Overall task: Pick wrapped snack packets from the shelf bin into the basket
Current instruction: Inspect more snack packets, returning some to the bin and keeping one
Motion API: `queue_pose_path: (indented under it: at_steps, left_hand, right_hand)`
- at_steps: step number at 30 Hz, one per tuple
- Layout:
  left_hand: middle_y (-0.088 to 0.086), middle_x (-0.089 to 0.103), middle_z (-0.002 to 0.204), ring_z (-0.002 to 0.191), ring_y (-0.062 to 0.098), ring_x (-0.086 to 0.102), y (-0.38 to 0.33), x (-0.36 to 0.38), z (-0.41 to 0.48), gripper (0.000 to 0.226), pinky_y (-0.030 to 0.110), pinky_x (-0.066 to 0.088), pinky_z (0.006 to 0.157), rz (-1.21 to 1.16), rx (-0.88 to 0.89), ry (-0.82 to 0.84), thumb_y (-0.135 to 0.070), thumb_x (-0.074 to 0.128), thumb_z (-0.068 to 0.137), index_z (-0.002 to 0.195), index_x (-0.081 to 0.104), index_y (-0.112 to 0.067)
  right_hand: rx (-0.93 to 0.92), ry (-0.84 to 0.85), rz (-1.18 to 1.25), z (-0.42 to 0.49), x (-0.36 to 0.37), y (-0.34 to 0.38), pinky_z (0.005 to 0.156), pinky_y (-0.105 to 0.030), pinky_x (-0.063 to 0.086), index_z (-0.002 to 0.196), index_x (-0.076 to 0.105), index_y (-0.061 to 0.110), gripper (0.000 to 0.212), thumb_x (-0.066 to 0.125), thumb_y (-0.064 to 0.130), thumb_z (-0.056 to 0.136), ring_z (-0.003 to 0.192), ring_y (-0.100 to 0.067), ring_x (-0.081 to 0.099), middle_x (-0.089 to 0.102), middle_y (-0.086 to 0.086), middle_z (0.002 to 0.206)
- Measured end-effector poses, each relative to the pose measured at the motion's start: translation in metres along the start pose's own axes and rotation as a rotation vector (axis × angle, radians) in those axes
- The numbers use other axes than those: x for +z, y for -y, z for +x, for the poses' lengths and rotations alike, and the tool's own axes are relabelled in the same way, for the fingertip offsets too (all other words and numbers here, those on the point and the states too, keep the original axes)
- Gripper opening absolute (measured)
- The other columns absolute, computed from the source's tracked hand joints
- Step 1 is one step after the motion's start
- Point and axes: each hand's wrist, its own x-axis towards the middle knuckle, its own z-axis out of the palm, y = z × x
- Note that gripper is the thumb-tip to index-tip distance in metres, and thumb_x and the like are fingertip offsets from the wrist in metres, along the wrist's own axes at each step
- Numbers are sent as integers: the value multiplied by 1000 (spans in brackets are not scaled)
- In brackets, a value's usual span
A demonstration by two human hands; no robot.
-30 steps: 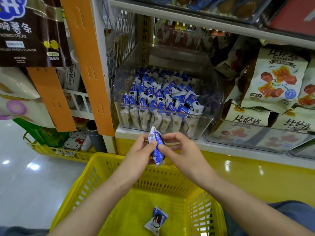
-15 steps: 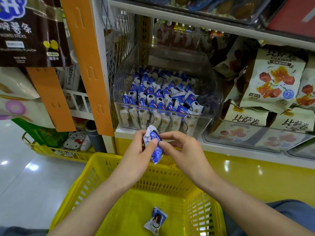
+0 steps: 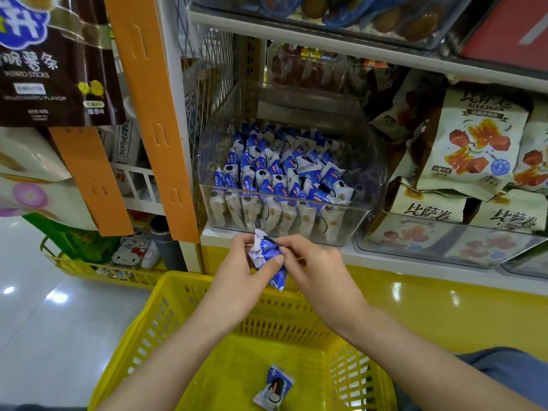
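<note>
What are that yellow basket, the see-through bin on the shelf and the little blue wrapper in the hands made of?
The basket looks like moulded hard plastic: uniform yellow, slotted walls, slight gloss. The bin seems clear rigid plastic, probably acrylic: you see the packets through its walls, and its edges catch light. The wrapper, held by the left hand and right hand, appears to be thin printed plastic film: it crinkles and shines.

— How do the arms lie?
— Both bare forearms reach forward and converge.
— And the hands?
— The left hand (image 3: 241, 269) and the right hand (image 3: 318, 269) meet fingertip to fingertip, fingers curled, thumbs pinched inward, wrists slightly bent.
</note>
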Motion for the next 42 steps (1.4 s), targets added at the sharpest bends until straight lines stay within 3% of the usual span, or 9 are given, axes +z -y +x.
queue_pose_path:
  at_steps: [4,8,13,17,23,28,32,36,42]
  left_hand:
    - [-10,61,91,80,-2,59,-1,-4,4,33,14,47,69,19,-11,-24,-11,62,86,115,46,-14]
    - [-2,65,95,84,7,64,-4,-2,4,32,28,53,81,-81,-76,-58,-13,61,87,116,48,-14]
    - [9,73,95,85,16,70,-5,-12,7,20,25,57,65,-591,-255,-48,-11,56,90,109,58,-7]
    - [15,73,85,76,20,72,-7,-15,9,18,22,55,55,-869,-375,-27,-10,53,90,101,62,0]
    - [-1,62,115,104,12,61,-6,-10,3,41,29,50,91,-407,-220,-45,-38,53,88,123,52,-16]
    - [-12,70,76,68,-10,61,-15,-9,-3,22,3,43,57,-232,-22,-28,-29,44,95,88,64,-23]
    - [-1,73,81,74,8,68,-15,-8,-5,21,18,53,61,-306,-104,52,-30,48,93,93,65,-18]
    - [7,72,92,83,19,68,-15,-8,-3,19,33,54,72,-429,-179,-41,-25,49,93,97,64,-14]
    - [-15,70,79,70,-9,61,-19,-9,-4,13,4,44,58,-348,-71,-85,-27,53,91,96,63,-20]
  right_hand:
    - [-15,16,22,0,1,-1,70,-26,50,116,59,25,23,47,24,96,80,-7,63,70,6,93]
    - [51,2,196,6,2,0,72,-5,44,113,60,23,21,49,21,95,91,7,58,66,13,98]
    - [77,193,303,1,6,3,103,-22,38,134,38,27,50,48,46,90,117,4,45,48,12,131]
    - [-152,168,64,-2,4,6,110,-12,22,142,30,23,67,53,49,84,132,7,26,32,12,142]
    - [-112,-39,221,7,-5,6,79,-7,41,108,65,22,21,56,14,91,92,6,56,62,18,97]
    - [119,-19,380,13,-8,3,49,-9,36,79,62,21,17,53,26,93,49,2,50,55,16,53]
    - [347,-29,547,16,-9,2,46,-16,45,92,56,17,13,54,30,91,48,0,53,63,4,67]
    - [450,69,745,15,-7,6,66,-16,52,108,54,12,24,52,29,92,81,-7,64,68,-2,96]
    - [354,95,745,12,-9,12,61,-16,53,99,61,12,14,63,10,85,67,2,62,64,1,84]
